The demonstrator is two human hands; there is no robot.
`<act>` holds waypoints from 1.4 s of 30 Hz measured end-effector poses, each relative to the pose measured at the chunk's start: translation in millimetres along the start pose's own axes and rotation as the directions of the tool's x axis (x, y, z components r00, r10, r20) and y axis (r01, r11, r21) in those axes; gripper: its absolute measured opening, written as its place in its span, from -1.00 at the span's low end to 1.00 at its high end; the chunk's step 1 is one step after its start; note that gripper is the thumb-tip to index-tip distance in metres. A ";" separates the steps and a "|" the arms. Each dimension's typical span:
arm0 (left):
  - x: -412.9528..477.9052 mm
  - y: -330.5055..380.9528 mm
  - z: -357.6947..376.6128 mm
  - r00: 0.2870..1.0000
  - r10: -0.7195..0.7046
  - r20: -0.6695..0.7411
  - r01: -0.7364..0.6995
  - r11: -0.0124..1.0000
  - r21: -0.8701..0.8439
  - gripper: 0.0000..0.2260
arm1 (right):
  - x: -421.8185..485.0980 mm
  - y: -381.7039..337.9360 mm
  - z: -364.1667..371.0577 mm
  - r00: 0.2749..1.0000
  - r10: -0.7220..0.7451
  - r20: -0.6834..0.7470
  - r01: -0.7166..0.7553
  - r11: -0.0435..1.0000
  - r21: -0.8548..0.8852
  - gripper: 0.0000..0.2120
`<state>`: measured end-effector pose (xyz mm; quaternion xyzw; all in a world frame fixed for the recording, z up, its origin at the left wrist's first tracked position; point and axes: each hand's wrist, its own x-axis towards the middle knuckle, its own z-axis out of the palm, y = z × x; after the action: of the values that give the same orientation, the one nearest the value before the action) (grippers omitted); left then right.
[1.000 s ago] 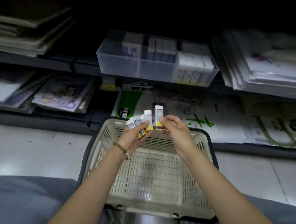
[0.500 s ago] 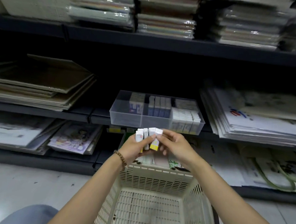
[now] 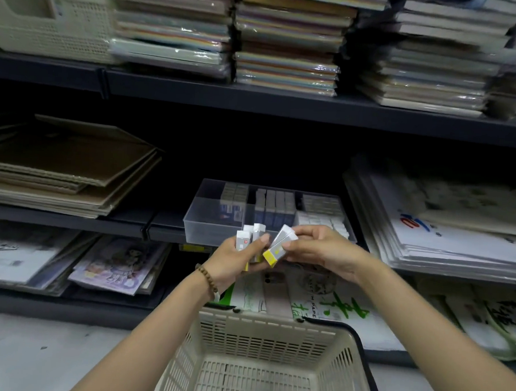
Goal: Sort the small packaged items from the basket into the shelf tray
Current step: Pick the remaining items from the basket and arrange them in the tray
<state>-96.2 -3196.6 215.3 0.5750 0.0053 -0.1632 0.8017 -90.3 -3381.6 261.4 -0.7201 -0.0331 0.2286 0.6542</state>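
Sorting toward the shelf tray (image 3: 207, 225)
The left hand (image 3: 232, 265) grasps spare boxes (image 3: 243, 243); the right hand (image 3: 322, 252) pinches one yellow-ended box (image 3: 278, 247) — likely next for a compartment.

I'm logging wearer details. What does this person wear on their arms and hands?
Both forearms are bare: no sleeves in view, no gloves. The left hand has a bracelet of round brown beads at its wrist. The right hand and wrist carry no watch or band. No rings show on either hand.
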 end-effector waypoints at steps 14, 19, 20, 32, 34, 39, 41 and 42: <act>28.5 28.3 -21.2 0.985 0.112 -0.128 -0.129 0.983 -0.131 -0.74 | 68.4 -40.0 -58.6 0.958 -0.285 0.042 0.225 0.648 -0.727 -0.57; 26.9 29.0 -23.3 0.986 0.109 -0.124 -0.127 0.981 -0.148 -0.62 | 80.6 -22.6 -54.5 0.949 -0.301 0.091 0.222 0.437 -0.871 -0.56; 26.2 29.5 -23.7 0.986 0.110 -0.124 -0.128 0.980 -0.149 -0.62 | 82.1 -18.8 -52.0 0.946 -0.312 0.089 0.211 0.384 -0.899 -0.56; 19.9 29.2 -19.5 0.990 0.057 -0.126 -0.076 0.986 -0.151 -0.78 | 88.9 -2.0 -48.7 0.919 -0.391 0.055 0.170 0.267 -0.948 -0.67; 19.4 28.3 -18.3 0.991 0.053 -0.123 -0.071 0.987 -0.142 -0.79 | 89.4 -0.3 -49.3 0.916 -0.398 0.048 0.177 0.294 -0.939 -0.68; 19.0 25.5 -17.1 0.993 0.014 -0.119 -0.035 0.985 -0.171 -0.82 | 88.8 2.1 -48.4 0.920 -0.392 0.017 0.177 0.374 -0.910 -0.66; 18.6 25.0 -17.2 0.994 0.007 -0.109 -0.026 0.984 -0.179 -0.81 | 88.9 1.7 -48.5 0.916 -0.402 -0.012 0.167 0.406 -0.898 -0.64; 18.4 25.3 -17.2 0.995 0.008 -0.104 -0.026 0.984 -0.178 -0.81 | 88.9 1.1 -48.6 0.915 -0.403 -0.024 0.161 0.418 -0.894 -0.63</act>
<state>-69.0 -3178.1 229.2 0.5083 0.0562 -0.1254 0.8502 6.9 -3395.9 236.8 -0.9569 -0.1893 -0.0223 0.2192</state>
